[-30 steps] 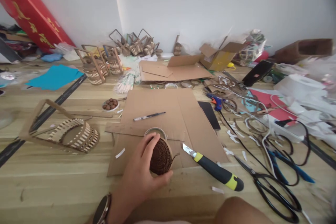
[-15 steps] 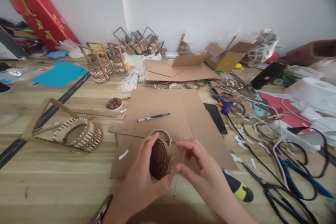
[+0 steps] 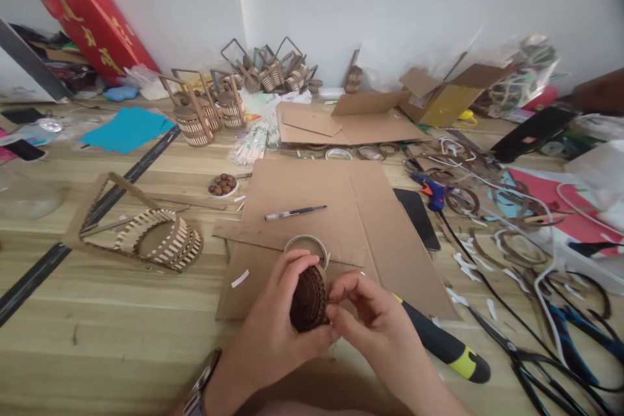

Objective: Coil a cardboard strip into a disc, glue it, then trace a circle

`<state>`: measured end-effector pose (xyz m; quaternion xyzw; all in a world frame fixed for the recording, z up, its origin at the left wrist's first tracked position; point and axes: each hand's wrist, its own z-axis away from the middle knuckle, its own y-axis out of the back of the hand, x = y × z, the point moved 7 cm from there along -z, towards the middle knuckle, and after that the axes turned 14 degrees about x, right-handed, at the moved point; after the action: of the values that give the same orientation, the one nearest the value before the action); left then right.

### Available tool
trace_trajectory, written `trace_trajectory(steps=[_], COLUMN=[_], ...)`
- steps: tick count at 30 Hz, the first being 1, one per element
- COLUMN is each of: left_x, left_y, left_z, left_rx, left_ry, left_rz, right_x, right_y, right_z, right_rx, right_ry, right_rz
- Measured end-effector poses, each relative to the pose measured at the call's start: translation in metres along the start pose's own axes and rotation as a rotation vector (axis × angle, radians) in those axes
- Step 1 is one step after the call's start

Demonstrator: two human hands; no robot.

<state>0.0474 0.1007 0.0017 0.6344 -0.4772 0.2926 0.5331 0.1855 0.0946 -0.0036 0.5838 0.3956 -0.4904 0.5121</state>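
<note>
My left hand (image 3: 270, 328) is wrapped round a small, round, dark brown coiled piece (image 3: 308, 304) with ridged edges, its hollow or face turned toward me. At its right edge, thumb and forefinger of my right hand (image 3: 373, 318) are pinched together; what lies between them is too small to make out. Just behind the piece, a pale ring (image 3: 307, 246) lies on a flat cardboard sheet (image 3: 302, 179), and beyond that a pen (image 3: 295, 212).
A slatted basket with a handle (image 3: 168, 240) lies on its side at left, near a dish of brown balls (image 3: 223, 184). On the right are a yellow-and-black tool handle (image 3: 446, 344), scissors (image 3: 511, 351), a blue glue gun (image 3: 433, 192) with cord, and paper scraps. Small finished baskets (image 3: 195, 123) stand behind.
My right hand has closed from spread fingers to a pinch at the brown piece's right edge. The view has shifted slightly, so everything sits further right.
</note>
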Motion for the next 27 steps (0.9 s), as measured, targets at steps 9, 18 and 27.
trace_trajectory(steps=[9,18,27], left_x=[0.0,-0.01,-0.015], left_y=[0.006,-0.002,-0.017], left_z=[-0.003,0.002,0.011], left_rx=[-0.031,-0.268,-0.482], left_ry=[0.005,0.044,0.053], left_rz=[-0.054,-0.256,-0.359], right_x=[0.011,0.02,-0.009], right_y=[0.024,-0.016,-0.003], right_z=[-0.039,-0.033,-0.027], right_rx=[0.04,-0.165,-0.142], right_ry=[0.195,0.77,0.879], right_rz=[0.324,0.894,0.732])
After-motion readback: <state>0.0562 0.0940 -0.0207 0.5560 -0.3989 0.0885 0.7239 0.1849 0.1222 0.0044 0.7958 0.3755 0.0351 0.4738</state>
